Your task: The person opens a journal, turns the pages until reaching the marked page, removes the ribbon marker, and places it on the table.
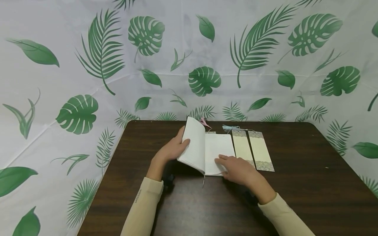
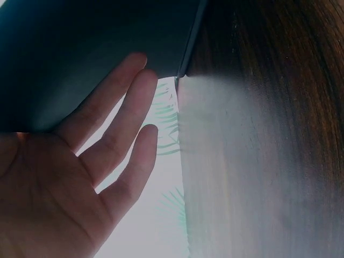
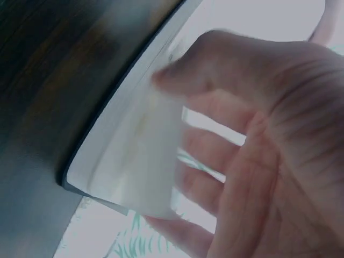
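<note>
An open notebook [image 1: 219, 147] with blank-looking pale pages lies near the middle of the table. My left hand [image 1: 170, 148] grips its raised left side, thumb over the page and fingers behind. The left wrist view shows the dark cover [image 2: 91, 48] against those fingers. At the lower right corner of the notebook is my right hand [image 1: 240, 170]. A curved page [image 3: 153, 156] sits between its thumb and fingers in the right wrist view. A thin ribbon [image 1: 203, 182] hangs from the spine. Two cream bookmarks [image 1: 242, 144] with patterned ends lie right of the notebook.
A light blue tassel [image 1: 230, 127] lies at the top of the bookmarks. Behind the notebook, a pink tassel [image 1: 205, 122] shows, its lower part hidden. The dark wooden table [image 1: 310, 183] meets a leaf-printed cloth [image 1: 177, 85] at its back and sides.
</note>
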`<action>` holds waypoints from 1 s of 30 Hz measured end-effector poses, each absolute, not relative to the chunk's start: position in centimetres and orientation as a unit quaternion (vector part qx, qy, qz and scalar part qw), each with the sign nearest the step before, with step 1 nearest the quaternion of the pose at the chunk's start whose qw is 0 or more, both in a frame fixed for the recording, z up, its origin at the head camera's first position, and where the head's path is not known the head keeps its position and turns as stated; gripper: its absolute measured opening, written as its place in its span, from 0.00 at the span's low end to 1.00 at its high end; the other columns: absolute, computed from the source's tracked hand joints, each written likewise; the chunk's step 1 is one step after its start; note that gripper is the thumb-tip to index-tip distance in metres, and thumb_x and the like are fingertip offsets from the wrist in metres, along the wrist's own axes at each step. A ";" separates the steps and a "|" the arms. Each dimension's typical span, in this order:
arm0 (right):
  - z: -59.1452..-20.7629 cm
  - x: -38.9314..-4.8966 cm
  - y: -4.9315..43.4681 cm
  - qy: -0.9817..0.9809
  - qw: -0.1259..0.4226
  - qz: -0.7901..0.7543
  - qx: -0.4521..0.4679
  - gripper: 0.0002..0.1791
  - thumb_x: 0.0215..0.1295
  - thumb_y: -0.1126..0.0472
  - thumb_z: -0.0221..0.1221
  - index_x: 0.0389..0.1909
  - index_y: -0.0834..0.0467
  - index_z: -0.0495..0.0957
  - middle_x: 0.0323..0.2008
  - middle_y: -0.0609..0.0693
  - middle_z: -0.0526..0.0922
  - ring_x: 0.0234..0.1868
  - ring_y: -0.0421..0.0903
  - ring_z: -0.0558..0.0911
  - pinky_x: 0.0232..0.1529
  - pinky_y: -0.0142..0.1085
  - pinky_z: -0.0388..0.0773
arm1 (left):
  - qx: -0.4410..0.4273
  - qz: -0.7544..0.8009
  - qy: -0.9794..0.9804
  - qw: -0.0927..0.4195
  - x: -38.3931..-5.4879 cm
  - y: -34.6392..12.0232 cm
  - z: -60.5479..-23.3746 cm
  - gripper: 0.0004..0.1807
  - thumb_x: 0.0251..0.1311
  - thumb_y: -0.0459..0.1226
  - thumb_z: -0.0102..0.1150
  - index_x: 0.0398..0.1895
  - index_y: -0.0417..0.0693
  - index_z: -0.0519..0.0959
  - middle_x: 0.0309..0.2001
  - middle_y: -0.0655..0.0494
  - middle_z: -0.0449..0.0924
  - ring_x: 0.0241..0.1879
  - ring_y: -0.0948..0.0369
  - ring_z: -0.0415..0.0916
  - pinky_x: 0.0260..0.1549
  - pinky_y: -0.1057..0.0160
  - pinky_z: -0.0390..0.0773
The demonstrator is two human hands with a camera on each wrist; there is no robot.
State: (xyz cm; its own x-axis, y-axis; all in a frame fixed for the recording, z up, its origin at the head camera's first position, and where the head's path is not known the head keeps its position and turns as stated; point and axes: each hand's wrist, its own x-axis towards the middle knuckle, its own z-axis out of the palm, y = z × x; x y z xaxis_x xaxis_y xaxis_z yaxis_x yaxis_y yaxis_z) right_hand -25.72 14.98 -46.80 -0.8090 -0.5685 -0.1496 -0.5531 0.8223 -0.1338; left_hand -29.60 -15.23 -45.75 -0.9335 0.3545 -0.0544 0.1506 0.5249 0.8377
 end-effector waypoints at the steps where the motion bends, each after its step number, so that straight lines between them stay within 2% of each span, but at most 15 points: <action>1: -46.8 -25.7 15.0 0.952 0.086 -0.034 -0.293 0.31 0.69 0.61 0.70 0.73 0.56 0.78 0.74 0.59 0.77 0.66 0.62 0.83 0.57 0.60 0.82 | 0.146 0.465 0.866 0.110 -29.6 -15.2 -45.7 0.43 0.86 0.49 0.40 0.90 0.54 0.29 0.66 0.36 0.75 0.44 0.53 0.83 0.61 0.44 0.77; 6: -46.5 -25.8 15.3 0.957 0.075 -0.035 -0.276 0.30 0.70 0.61 0.70 0.71 0.56 0.79 0.69 0.58 0.82 0.63 0.60 0.85 0.59 0.60 0.81 | 0.146 0.465 0.866 0.110 -29.7 -15.2 -45.9 0.43 0.86 0.49 0.39 0.90 0.53 0.29 0.68 0.35 0.74 0.44 0.53 0.83 0.61 0.45 0.77; 9: -46.2 -26.0 15.6 0.960 0.066 -0.049 -0.268 0.30 0.71 0.58 0.70 0.72 0.56 0.79 0.68 0.57 0.83 0.65 0.60 0.84 0.62 0.62 0.79 | 0.145 0.463 0.868 0.109 -29.7 -15.1 -45.8 0.43 0.86 0.49 0.40 0.90 0.53 0.30 0.74 0.36 0.69 0.47 0.51 0.83 0.63 0.44 0.76; 12: -46.1 -26.4 15.9 0.964 0.036 -0.056 -0.258 0.33 0.69 0.56 0.72 0.73 0.55 0.78 0.70 0.59 0.81 0.68 0.62 0.81 0.64 0.65 0.76 | 0.143 0.460 0.870 0.107 -29.6 -15.0 -45.8 0.43 0.86 0.48 0.40 0.90 0.52 0.30 0.81 0.38 0.60 0.54 0.48 0.81 0.67 0.44 0.73; 15: -46.0 -26.8 16.0 0.971 -0.008 -0.072 -0.227 0.37 0.67 0.56 0.73 0.76 0.55 0.75 0.75 0.62 0.75 0.71 0.66 0.77 0.65 0.69 0.73 | 0.141 0.459 0.871 0.106 -29.7 -15.0 -45.8 0.43 0.86 0.48 0.40 0.90 0.51 0.30 0.83 0.39 0.57 0.57 0.46 0.79 0.68 0.43 0.72; 20: -45.8 -27.2 15.9 0.972 -0.051 -0.170 -0.157 0.48 0.71 0.50 0.69 0.85 0.59 0.58 0.82 0.68 0.62 0.76 0.72 0.69 0.67 0.71 0.70 | 0.141 0.458 0.871 0.106 -29.8 -15.1 -45.8 0.43 0.86 0.48 0.40 0.90 0.52 0.30 0.81 0.37 0.61 0.55 0.48 0.80 0.67 0.44 0.73; 23: -45.8 -27.3 15.7 0.964 -0.037 -0.225 -0.133 0.54 0.73 0.47 0.65 0.88 0.61 0.46 0.83 0.68 0.58 0.78 0.73 0.66 0.69 0.70 0.69 | 0.139 0.458 0.871 0.108 -29.8 -15.1 -45.8 0.43 0.86 0.49 0.39 0.90 0.53 0.29 0.77 0.36 0.67 0.50 0.50 0.82 0.65 0.44 0.75; 24: -45.9 -27.2 15.6 0.962 -0.027 -0.238 -0.131 0.54 0.74 0.46 0.64 0.88 0.61 0.45 0.83 0.67 0.59 0.78 0.72 0.66 0.69 0.70 0.69 | 0.139 0.459 0.871 0.110 -29.8 -15.1 -45.8 0.43 0.86 0.49 0.39 0.90 0.53 0.29 0.75 0.35 0.68 0.48 0.51 0.82 0.64 0.45 0.75; 26: -46.0 -27.0 15.1 0.959 -0.007 -0.249 -0.135 0.51 0.77 0.43 0.62 0.88 0.61 0.48 0.82 0.65 0.64 0.77 0.71 0.69 0.70 0.70 0.67 | 0.138 0.460 0.870 0.113 -29.8 -15.2 -45.9 0.43 0.86 0.49 0.39 0.90 0.53 0.29 0.73 0.35 0.70 0.47 0.52 0.82 0.63 0.45 0.76; 30: -46.5 -26.2 13.8 0.950 0.016 -0.262 -0.171 0.40 0.80 0.39 0.57 0.83 0.55 0.65 0.77 0.58 0.75 0.76 0.64 0.74 0.70 0.72 0.63 | 0.137 0.461 0.870 0.113 -29.8 -15.2 -45.9 0.43 0.86 0.49 0.39 0.90 0.53 0.30 0.70 0.35 0.73 0.47 0.53 0.83 0.62 0.46 0.76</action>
